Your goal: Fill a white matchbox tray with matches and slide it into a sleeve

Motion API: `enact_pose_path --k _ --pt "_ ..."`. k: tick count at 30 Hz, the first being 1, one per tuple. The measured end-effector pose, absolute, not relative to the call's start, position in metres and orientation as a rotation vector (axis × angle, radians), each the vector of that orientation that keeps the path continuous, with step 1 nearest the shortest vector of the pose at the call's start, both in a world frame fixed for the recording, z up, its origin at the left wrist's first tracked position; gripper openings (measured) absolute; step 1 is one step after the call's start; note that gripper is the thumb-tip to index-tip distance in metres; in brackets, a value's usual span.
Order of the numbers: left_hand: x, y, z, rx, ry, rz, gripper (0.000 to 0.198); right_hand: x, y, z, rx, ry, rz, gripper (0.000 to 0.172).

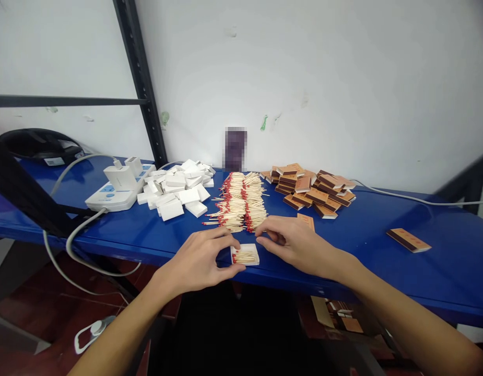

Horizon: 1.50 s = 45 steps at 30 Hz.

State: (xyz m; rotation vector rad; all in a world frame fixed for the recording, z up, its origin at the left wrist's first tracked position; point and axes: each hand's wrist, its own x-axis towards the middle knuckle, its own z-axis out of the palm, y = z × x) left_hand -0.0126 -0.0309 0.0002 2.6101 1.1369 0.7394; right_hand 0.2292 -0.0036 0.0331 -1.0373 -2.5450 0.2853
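A small white matchbox tray (257, 249) lies on the blue shelf near its front edge, partly filled with red-headed matches (245, 256). My left hand (204, 258) grips the tray's left end between thumb and fingers. Just right of the tray is my right hand (290, 243), its thumb and forefinger tips close together but slightly apart. I see nothing between them. Directly behind the hands, a large heap of loose matches (237, 201) lies in two side-by-side columns, red heads mostly toward the left.
White trays (173, 190) are piled at the left, beside a power strip (116, 193) with chargers. Orange-brown matchbox sleeves (315, 190) are heaped at the right. One sleeve (409, 240) lies apart, farther right. A black rack post (141, 78) rises at the left; cables hang over the edge.
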Motion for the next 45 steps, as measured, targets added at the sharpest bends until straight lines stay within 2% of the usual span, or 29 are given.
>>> enact_pose_path --k 4,13,24,31,45 --pt "-0.034 -0.035 0.006 2.586 1.217 0.690 0.025 0.220 0.001 0.026 -1.103 -2.626 0.200 0.012" --pt "-0.059 -0.033 0.003 2.497 1.308 0.701 0.031 0.185 0.010 0.028 -1.159 -2.773 -0.156 0.018" --pt "-0.058 -0.033 0.004 2.475 1.273 0.741 0.032 0.182 0.015 0.029 -1.276 -2.759 -0.081 0.024" --pt "-0.057 -0.031 0.003 2.460 1.271 0.739 0.032 0.177 0.015 0.032 -1.291 -2.730 -0.021 0.016" --pt "-0.057 -0.031 0.004 2.474 1.262 0.745 0.032 0.180 0.016 0.031 -1.226 -2.744 0.049 0.011"
